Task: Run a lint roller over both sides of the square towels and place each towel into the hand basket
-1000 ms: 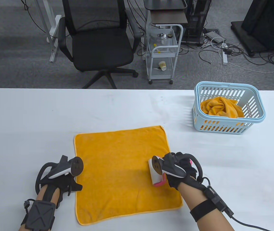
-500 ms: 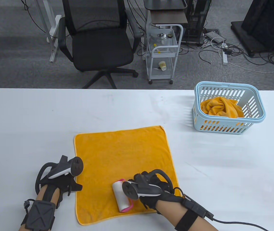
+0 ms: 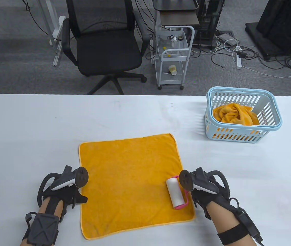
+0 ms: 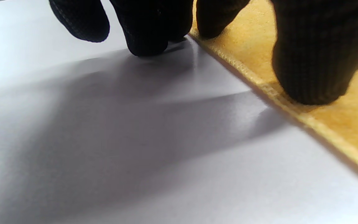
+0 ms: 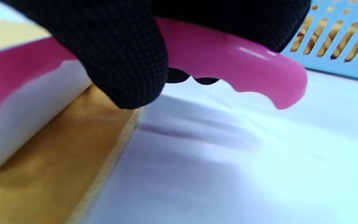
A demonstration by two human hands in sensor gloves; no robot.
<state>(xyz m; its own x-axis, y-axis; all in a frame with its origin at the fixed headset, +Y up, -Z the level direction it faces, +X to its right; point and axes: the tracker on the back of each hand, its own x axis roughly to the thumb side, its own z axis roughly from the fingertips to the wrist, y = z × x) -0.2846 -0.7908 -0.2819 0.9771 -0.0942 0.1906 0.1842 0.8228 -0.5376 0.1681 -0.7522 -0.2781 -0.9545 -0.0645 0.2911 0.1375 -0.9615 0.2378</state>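
An orange square towel (image 3: pixel 131 184) lies flat near the table's front edge. My right hand (image 3: pixel 201 191) grips the pink handle (image 5: pixel 228 59) of a lint roller (image 3: pixel 174 192), whose white roll rests on the towel close to its right edge. My left hand (image 3: pixel 66 196) presses the towel's left edge down, one fingertip (image 4: pixel 309 71) on the cloth (image 4: pixel 337 102) and the others on the bare table. A light blue hand basket (image 3: pixel 242 115) at the right rear holds another crumpled orange towel (image 3: pixel 235 114).
The white table (image 3: pixel 32 128) spreads wide around the towel. Beyond its far edge stand a black office chair (image 3: pixel 104 43) and a small white cart (image 3: pixel 173 56). The basket wall (image 5: pixel 337 40) shows in the right wrist view.
My right hand swept the roller from the towel's right side down to the front middle, then back to the right edge. The left hand stayed put.
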